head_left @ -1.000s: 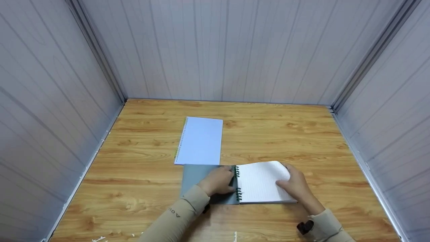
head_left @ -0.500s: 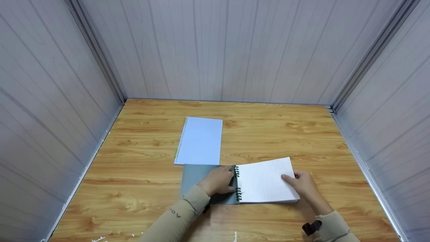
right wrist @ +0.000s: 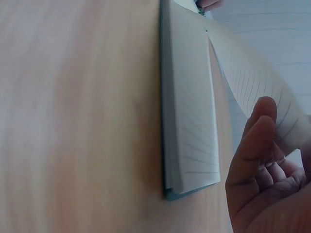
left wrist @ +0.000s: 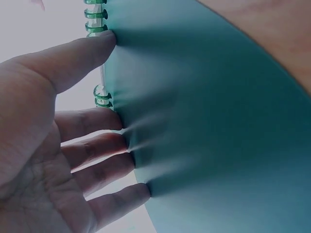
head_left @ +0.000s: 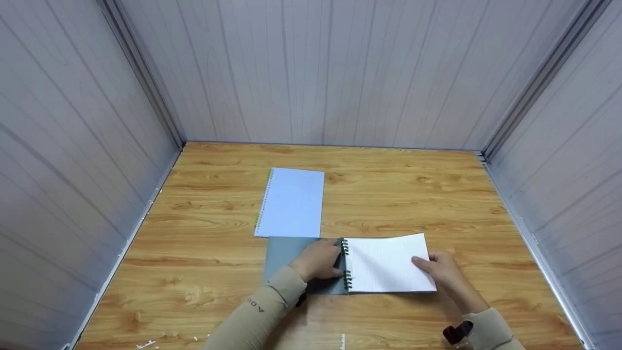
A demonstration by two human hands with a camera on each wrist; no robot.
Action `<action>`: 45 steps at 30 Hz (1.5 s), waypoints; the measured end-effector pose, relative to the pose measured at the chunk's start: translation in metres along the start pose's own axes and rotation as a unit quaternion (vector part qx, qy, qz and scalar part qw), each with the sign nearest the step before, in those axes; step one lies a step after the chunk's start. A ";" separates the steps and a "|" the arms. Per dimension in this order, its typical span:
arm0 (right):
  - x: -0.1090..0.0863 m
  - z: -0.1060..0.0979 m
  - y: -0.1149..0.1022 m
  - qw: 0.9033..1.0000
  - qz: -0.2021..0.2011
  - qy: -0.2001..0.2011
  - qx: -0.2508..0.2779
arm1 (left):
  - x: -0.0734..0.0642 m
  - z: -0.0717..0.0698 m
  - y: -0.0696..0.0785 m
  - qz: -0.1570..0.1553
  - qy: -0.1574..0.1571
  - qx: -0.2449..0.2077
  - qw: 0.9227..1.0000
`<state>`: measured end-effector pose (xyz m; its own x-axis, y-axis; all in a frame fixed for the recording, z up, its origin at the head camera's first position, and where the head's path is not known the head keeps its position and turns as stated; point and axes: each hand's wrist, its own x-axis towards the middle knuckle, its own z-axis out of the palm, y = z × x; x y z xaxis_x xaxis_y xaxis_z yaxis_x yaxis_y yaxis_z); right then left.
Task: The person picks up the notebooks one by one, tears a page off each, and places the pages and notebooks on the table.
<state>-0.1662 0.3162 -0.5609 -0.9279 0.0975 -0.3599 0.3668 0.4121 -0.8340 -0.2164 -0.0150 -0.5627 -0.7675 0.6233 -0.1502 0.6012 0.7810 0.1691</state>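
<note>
A spiral notebook lies spread on the table, its grey-green cover (head_left: pixel 284 253) folded out to the left and its lined white page (head_left: pixel 381 270) on the right. My left hand (head_left: pixel 317 260) presses its fingertips on the cover beside the green coil binding (head_left: pixel 346 247). In the left wrist view the fingers (left wrist: pixel 104 170) extend onto the cover (left wrist: pixel 223 126), spread apart. My right hand (head_left: pixel 449 277) pinches the outer edge of a page. From the right wrist, that lifted sheet (right wrist: pixel 252 73) stands away from the page stack (right wrist: pixel 192 111) below.
Behind the open notebook lies a second one with a pale blue-white sheet (head_left: pixel 294 204) uppermost and a yellow-green coil on its left. White scraps (head_left: pixel 146 344) and a small white strip (head_left: pixel 342 341) lie near the front edge. Panel walls (head_left: pixel 311 73) enclose the wooden table (head_left: pixel 408 194).
My right hand has shifted right along the page edge, its thumb now on top of the sheet. The page corner, first curled, rose and then sank a little. My left hand stayed put.
</note>
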 end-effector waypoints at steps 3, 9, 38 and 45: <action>-0.002 0.001 0.008 1.000 -0.022 -0.016 -0.014 | 0.000 0.000 0.000 0.002 0.001 0.000 1.000; -0.004 0.001 0.019 0.995 -0.071 -0.042 -0.054 | 0.002 -0.002 0.000 -0.004 -0.009 -0.017 1.000; -0.020 -0.022 0.030 0.979 -0.128 -0.130 -0.093 | -0.002 -0.002 -0.004 -0.011 -0.010 -0.041 0.999; -0.023 -0.025 0.028 0.979 -0.093 -0.113 -0.141 | -0.002 -0.003 -0.003 0.004 -0.016 -0.049 0.999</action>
<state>-0.1366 0.3485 -0.5655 -0.9268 -0.1921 -0.3227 0.1309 0.6400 -0.7571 -0.2177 -0.0187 -0.5604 -0.7549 0.6311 -0.1785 0.5807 0.7696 0.2654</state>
